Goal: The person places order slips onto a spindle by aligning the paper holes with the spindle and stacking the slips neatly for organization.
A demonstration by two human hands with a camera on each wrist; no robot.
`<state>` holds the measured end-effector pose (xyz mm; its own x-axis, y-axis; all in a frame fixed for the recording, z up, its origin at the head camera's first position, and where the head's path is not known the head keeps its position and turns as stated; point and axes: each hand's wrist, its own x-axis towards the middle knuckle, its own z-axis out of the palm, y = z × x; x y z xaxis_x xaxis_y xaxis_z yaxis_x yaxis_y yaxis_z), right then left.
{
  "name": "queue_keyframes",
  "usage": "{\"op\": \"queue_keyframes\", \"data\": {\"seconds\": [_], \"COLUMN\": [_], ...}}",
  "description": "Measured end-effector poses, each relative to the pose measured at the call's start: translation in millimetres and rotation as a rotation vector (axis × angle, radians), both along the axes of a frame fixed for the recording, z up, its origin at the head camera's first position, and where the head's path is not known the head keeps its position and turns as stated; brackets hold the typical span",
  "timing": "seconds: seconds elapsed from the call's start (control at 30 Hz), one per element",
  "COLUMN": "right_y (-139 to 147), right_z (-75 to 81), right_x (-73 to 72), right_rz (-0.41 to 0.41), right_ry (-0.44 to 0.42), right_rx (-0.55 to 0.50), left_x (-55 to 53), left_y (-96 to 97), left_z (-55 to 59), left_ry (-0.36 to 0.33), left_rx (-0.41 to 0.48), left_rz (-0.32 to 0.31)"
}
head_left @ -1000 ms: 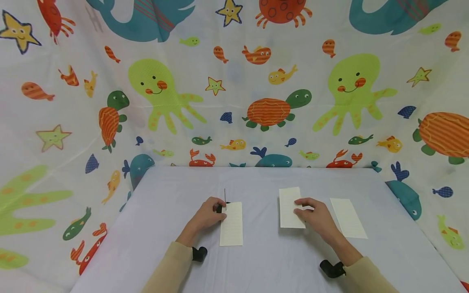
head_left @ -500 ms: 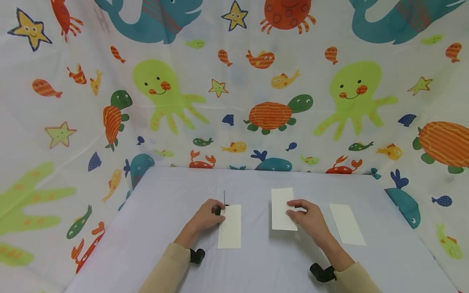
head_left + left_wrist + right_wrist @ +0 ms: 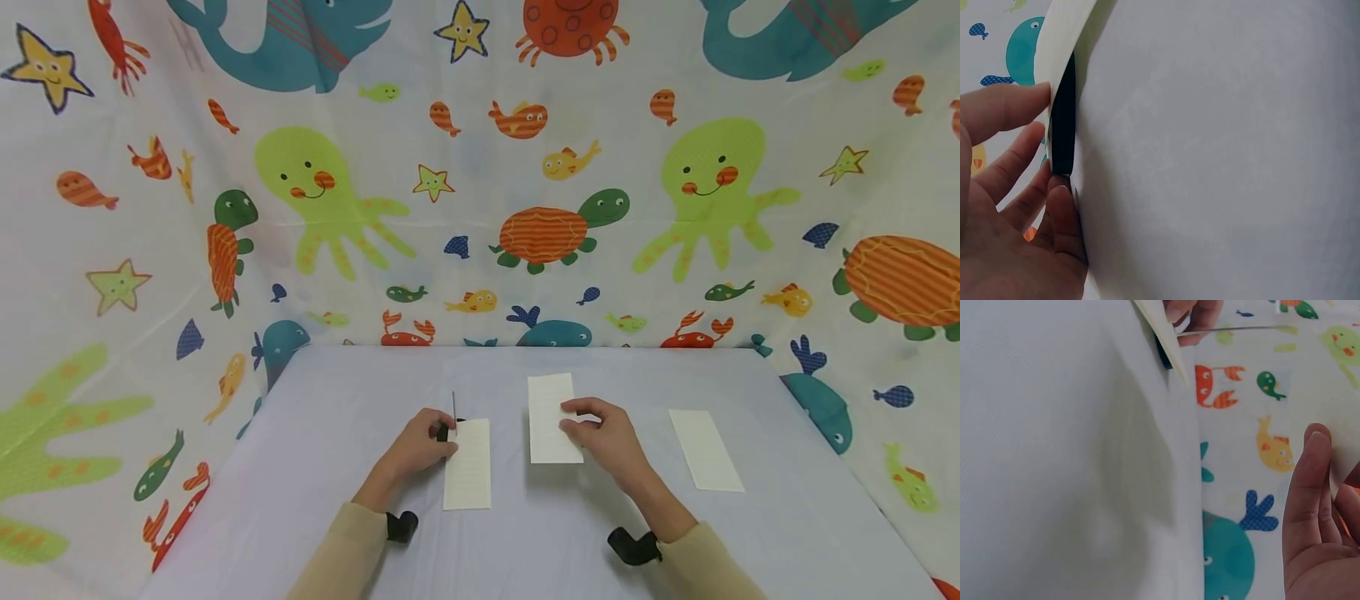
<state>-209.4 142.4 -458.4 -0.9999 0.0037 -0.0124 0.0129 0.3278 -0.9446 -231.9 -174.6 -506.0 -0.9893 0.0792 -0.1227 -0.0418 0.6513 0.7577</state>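
In the head view my left hand (image 3: 420,439) grips the edge of a bill spike with a black base (image 3: 1065,134) and a thin upright metal spike (image 3: 453,408). A cream lined slip of paper (image 3: 468,479) lies over that base, the spike rising by its upper left corner. My left thumb lies at the paper's left edge. To the right, my right hand (image 3: 611,433) pinches the right edge of a second lined slip (image 3: 549,421), which is raised above the table and casts a shadow. The right wrist view shows my right fingers (image 3: 1311,481) along this slip.
A third cream slip of paper (image 3: 707,450) lies flat at the right of the white-covered table (image 3: 360,371). Behind the table's far edge hangs a white curtain (image 3: 420,242) printed with sea animals.
My right hand has carried its raised slip leftward, closer to the spike. My left hand keeps its grip at the base. The head view has shifted slightly.
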Motion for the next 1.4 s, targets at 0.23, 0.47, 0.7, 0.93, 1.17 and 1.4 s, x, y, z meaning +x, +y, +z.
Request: {"op": "queue_keyframes", "data": {"seconds": [0.23,0.47,0.7,0.93,1.17,1.4], "right_y": [-10,-23,-35,-46,-56,-67], "right_z": [2.5,7.3,9.1,12.2,16.6,19.2], "right_x": [0.0,0.5,1.0,1.7,2.5,2.6], "right_rz": [0.014,0.024,0.04,0.057,0.067,0.065], "right_ry": [0.011,0.022,0.049,0.061,0.073,0.107], "right_rx": [-0.039,-0.068,-0.113,-0.155,-0.167,-0.188], "left_x": [-1.9,-1.8,-1.7,0.6,4.0,2.7], "left_y": [-0.9,-0.8,0.4,1.4,0.3,-2.8], "left_z": [0.8,-1.2,-4.0,-1.5,4.2,16.3], "left_ry": [0.017,0.041,0.067,0.081,0.092,0.122], "left_rx": [-0.005,-0.015,-0.037,-0.047,-0.071,-0.039], "left_rz": [-0.018,-0.024,-0.017,-0.029,-0.018,0.025]}}
